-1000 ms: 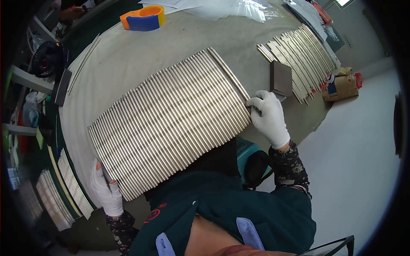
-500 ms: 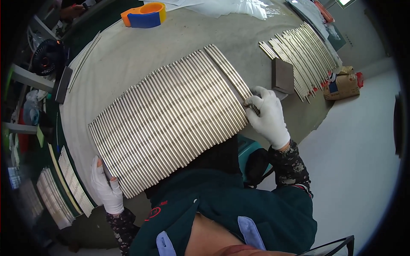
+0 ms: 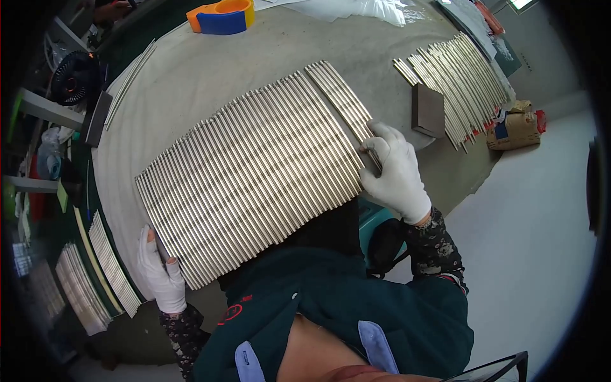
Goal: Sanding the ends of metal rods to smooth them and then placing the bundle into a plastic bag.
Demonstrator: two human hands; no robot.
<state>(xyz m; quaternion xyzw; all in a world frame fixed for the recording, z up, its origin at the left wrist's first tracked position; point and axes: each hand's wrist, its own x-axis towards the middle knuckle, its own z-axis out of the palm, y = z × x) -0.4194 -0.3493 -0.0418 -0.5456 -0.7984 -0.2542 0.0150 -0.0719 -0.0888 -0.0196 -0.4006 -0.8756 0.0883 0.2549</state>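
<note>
Gloved hands flank rod row edges

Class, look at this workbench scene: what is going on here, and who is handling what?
A person in white gloves leans over a grey table covered by a wide row of thin metal rods laid side by side. The left hand rests at the row's near left end; the right hand presses against the rods at its right end. More rods lie farther right beside a dark block. An orange and blue tape holder sits at the far edge.
</note>
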